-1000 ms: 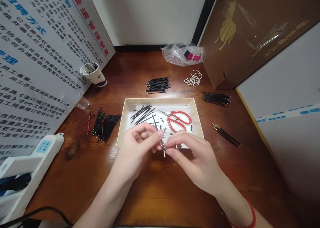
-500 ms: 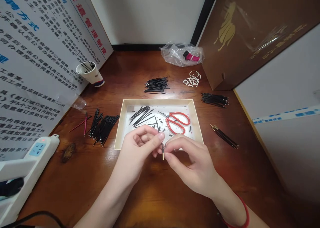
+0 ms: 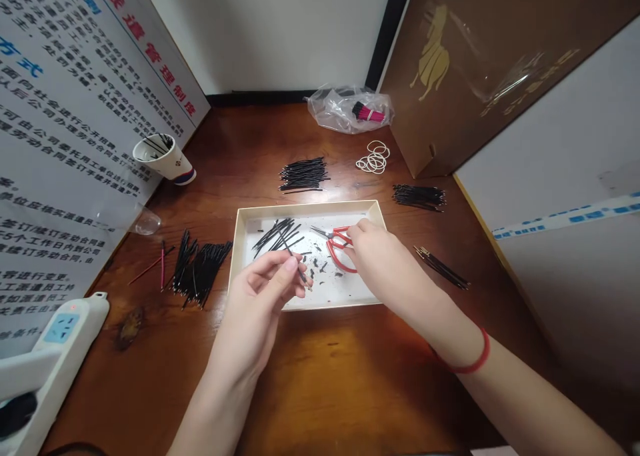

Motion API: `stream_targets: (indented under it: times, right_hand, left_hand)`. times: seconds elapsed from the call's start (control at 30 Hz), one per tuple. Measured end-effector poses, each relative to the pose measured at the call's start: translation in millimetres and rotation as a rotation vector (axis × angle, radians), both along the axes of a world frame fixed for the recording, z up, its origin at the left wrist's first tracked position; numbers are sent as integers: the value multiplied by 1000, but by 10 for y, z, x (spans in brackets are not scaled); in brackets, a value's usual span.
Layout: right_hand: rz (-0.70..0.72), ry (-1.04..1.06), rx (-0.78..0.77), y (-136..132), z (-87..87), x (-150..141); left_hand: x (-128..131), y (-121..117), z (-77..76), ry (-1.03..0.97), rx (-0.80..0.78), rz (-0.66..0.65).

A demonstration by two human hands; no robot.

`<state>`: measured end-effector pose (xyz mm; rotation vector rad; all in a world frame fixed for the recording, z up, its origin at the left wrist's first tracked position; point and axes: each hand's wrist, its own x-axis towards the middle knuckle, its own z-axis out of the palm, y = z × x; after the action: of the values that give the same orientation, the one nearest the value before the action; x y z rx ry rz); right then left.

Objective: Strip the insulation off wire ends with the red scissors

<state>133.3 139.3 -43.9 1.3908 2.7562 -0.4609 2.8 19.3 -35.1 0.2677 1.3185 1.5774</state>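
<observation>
Two bare hands work over a cardboard tray point(image 3: 306, 209) in the head view. The left hand point(image 3: 253, 303) pinches a thin black wire point(image 3: 286, 239) between thumb and fingers, above the tray. The right hand point(image 3: 380, 256) rests its fingers point(image 3: 354, 228) on the red scissors point(image 3: 339, 256), its grip unclear. Black snippets point(image 3: 320, 267) litter the tray; a loosened pinch could drop the wire among them.

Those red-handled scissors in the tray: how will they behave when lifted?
The red-handled scissors will probably feel stiff and solid, given their steel-looking blades. Lying flat on the tray, they seem unlikely to roll. Lifted by one loop, they may swing open at the pivot, so the right hand would likely do better holding both loops.
</observation>
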Motion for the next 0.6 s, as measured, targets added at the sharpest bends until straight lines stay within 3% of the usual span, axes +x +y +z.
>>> stream_targets:
  times: [0.17, 0.33, 0.4, 0.43, 0.53, 0.6]
  right_hand:
    - [-42, -20, -11, 23, -97, -121]
    - [-81, 205, -19, -120, -56, 111]
    - [-54, 611, -130, -230, 12, 231]
    - [-56, 677, -193, -289, 52, 278]
    - [-18, 652, -485, -446, 159, 342]
    - [-37, 609, -601, -517, 195, 333]
  left_hand:
    - [-9, -14, 14, 8, 8, 32]
    - [-12, -14, -63, 120, 10, 40]
    - [-17, -8, -80, 183, -8, 57]
    - [-19, -4, -80, 226, -19, 60]
    - [-19, 11, -49, 406, -51, 89]
    - [-11, 21, -21, 542, -68, 137]
